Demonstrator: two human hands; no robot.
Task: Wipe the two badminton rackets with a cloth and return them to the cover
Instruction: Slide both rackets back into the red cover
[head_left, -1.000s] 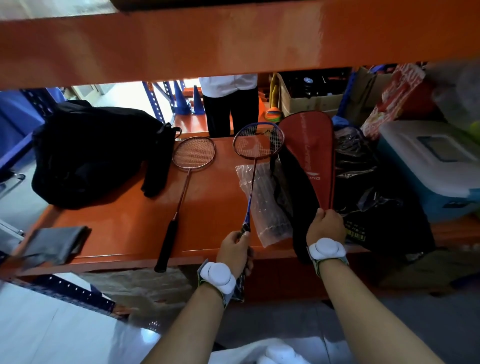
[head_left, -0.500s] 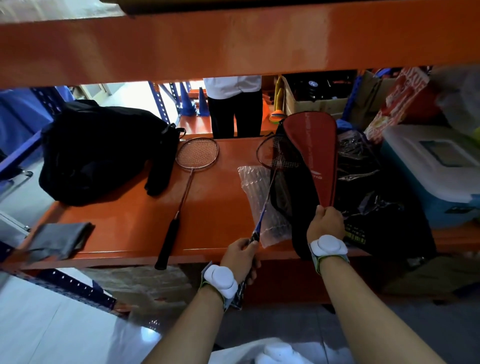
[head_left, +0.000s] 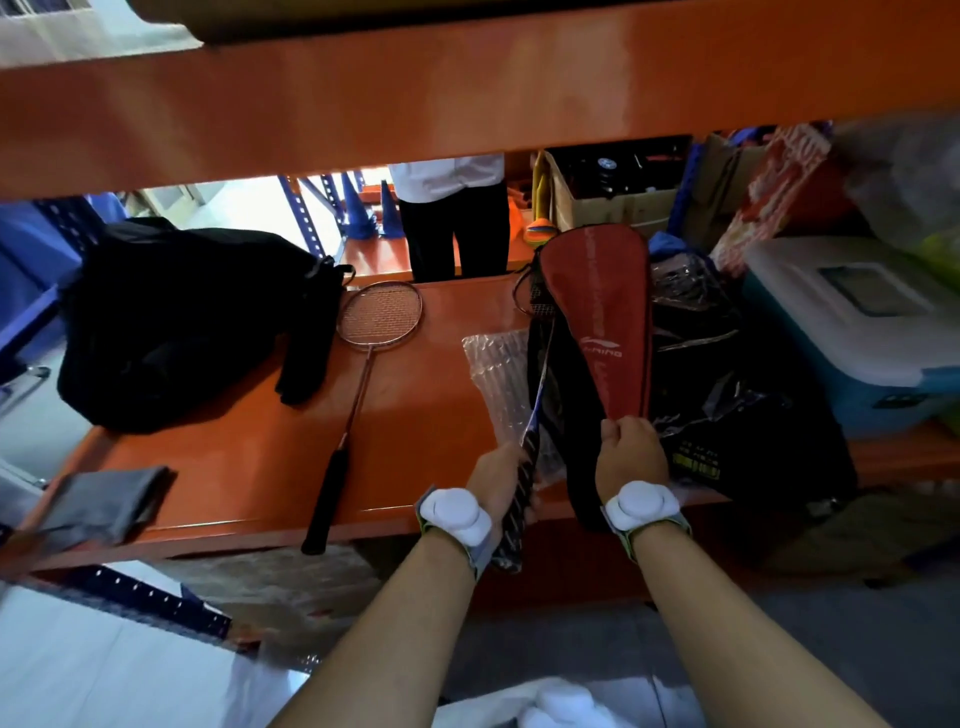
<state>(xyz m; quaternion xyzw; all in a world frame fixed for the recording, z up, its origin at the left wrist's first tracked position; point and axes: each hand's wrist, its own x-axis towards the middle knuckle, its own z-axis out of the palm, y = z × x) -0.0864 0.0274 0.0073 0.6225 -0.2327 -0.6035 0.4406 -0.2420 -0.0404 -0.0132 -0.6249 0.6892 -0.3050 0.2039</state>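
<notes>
Nearest, left hand (head_left: 498, 480): closed around the dark grip of the blue-shafted racket (head_left: 537, 410), angling it up and rightward so its head enters the cover; judged to be the insertion step for the first racket.

Right hand (head_left: 631, 449): pinching the narrow lower end of the red cover (head_left: 602, 317), holding the red flap lifted so the mouth stays open. The racket head is mostly hidden between the red flap and the black underside; only a sliver of strings shows at the cover's upper left edge.

Bubble-wrap sleeve (head_left: 498, 374): flat on the orange shelf (head_left: 244, 457), just beside the shaft.

Second racket (head_left: 363, 374): lying loose on the shelf, handle overhanging the front edge, well apart from the cover; not yet returned.

Grey cloth (head_left: 98, 501): at the shelf's left front corner, untouched.

Black bag (head_left: 176, 322): rear left.

Room: bare shelf lies between the rackets; dark plastic bags (head_left: 727, 410) crowd the cover's right side, and the beam overhead limits lift.
</notes>
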